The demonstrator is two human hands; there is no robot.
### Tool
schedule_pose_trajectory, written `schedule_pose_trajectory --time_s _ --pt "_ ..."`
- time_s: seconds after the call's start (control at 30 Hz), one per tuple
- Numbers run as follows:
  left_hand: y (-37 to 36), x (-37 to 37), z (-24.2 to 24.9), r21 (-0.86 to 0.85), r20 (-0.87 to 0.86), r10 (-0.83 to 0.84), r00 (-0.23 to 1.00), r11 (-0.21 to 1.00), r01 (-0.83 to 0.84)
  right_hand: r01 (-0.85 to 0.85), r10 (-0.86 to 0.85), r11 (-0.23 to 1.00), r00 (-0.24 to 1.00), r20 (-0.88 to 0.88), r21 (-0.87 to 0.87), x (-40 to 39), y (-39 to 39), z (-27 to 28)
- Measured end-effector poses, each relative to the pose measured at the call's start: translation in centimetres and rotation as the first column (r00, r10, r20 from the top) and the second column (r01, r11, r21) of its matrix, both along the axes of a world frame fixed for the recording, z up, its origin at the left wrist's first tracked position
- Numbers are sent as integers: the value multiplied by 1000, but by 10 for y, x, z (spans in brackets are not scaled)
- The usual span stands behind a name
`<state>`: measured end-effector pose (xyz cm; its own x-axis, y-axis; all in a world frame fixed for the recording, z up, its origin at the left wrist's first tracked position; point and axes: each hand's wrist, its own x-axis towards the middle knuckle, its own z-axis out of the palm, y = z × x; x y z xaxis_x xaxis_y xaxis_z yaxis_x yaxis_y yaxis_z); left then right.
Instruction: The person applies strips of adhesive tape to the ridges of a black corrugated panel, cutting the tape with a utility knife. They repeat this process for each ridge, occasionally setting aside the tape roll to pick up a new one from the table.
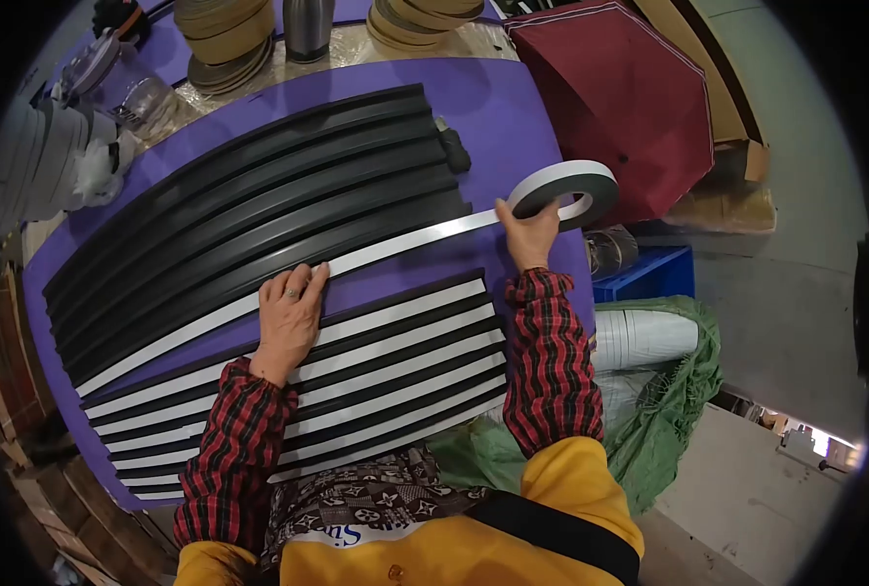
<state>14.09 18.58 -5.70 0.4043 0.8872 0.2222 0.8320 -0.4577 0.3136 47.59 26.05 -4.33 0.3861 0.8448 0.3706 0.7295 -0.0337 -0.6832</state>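
Observation:
My left hand (pixel 291 317) presses bent fingers down on a long band of white tape (pixel 386 246), which runs along the nearest strip of the black upper group. In my right hand (pixel 532 234) is the tape roll (pixel 591 176), white on its side and dark green round its face; my thumb and fingers grip its near edge. The band stretches straight from the roll to my left hand and on to the strip's far left end. Above lie several ribbed black strips (pixel 259 161) without tape. Below my hands lie several black strips faced with white tape (pixel 405 337).
A purple table (pixel 493 98) carries the strips. At its back stand brown rolls (pixel 220 34), a metal flask (pixel 309 29) and a clear plastic jug (pixel 127 93). To the right are a maroon umbrella (pixel 620 98), a blue crate (pixel 649 273) and a green sack (pixel 669 430) of white rolls.

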Motion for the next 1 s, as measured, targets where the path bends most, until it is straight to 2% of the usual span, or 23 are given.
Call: schedule_pose_trajectory --time_s 0.03,0.1,0.17,0.23,0.27,0.33,0.37,0.43,0.47,0.5,0.53,0.57,0.63,0.7,0.77,0.8,0.83,0.87,0.9,0.93,0.97,1.0 --pt "-1 0 1 -8 -13 -5 1000 1000 5 5 -5 1000 1000 -8 -2 7 1 -9" --pt "-1 0 3 -26 -42 -13 999 1000 12 -34 38 999 950 310 -17 11 4 -26" --pt "0 -1 1 -20 -63 -16 998 1000 15 -35 42 999 948 314 -29 13 5 -38" --pt "0 1 1 -19 -75 -18 997 1000 17 -24 61 997 853 518 -78 10 3 -45" --pt "1 2 4 -9 -86 -22 996 1000 21 -26 64 996 853 518 -80 8 1 -45" --pt "5 6 8 23 -116 -17 993 1000 20 -132 145 989 755 640 -68 5 4 -33" --pt "8 11 9 40 -140 -6 990 999 12 -139 140 989 750 647 -53 7 7 -23" --pt "23 26 11 104 -49 -70 996 992 75 -31 140 982 788 599 -188 3 22 17" --pt "32 41 13 139 10 -119 993 983 116 -89 117 993 815 568 -78 -4 33 31" --pt "44 57 13 172 17 -188 982 968 183 -103 128 992 812 570 -77 -10 47 28" --pt "54 73 12 201 20 -266 964 945 257 -191 220 976 847 484 -108 -21 65 20" --pt "62 89 13 152 63 -292 954 948 280 -278 304 953 869 391 -123 -31 83 13" --pt "71 104 4 78 105 -321 941 946 314 -222 372 838 900 226 -498 -39 107 -20" --pt "70 104 -8 84 81 -300 951 952 293 -273 392 839 903 175 -471 -31 111 -25" --pt "66 107 -11 97 32 -276 961 957 272 -407 426 770 901 -79 -491 -25 107 -14" --pt "65 108 -13 90 37 -282 959 956 277 -361 395 898 913 100 -251 -21 105 -25" --pt "65 108 -14 103 32 -274 961 957 270 -240 234 945 971 -52 -224 -27 95 -1" --pt "66 108 -15 120 28 -265 964 958 260 -111 67 971 977 -203 -213 -32 80 26" --pt "66 109 -13 104 12 -263 965 960 260 -130 13 971 867 -499 -202 -28 61 39" --pt "66 109 -12 106 20 -266 964 959 263 -127 101 988 964 -246 -93 -21 36 32" --pt "66 109 -12 116 1 -268 964 957 266 -157 156 987 987 34 15 -15 13 20" --pt "66 108 -11 124 -19 -268 963 955 268 -207 217 974 970 108 -96 -15 -15 17"
